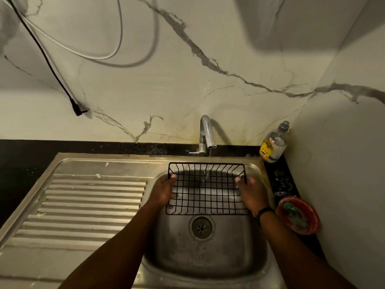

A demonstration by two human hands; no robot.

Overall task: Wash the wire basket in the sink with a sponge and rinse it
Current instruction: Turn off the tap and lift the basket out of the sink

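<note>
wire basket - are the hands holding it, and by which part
Yes: the left hand grips the wire basket by its left side, the right hand by its right side.

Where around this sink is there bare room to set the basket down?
The ribbed drainboard, left of the sink bowl, lies bare. The narrow right counter is crowded: soap bottle behind, red bowl in front. Both hands hold the wire basket.

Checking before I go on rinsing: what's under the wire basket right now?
Under the wire basket, held by the left hand and right hand, lies the bare sink bowl, visible through the mesh; the drain sits just clear of its near edge.
</note>
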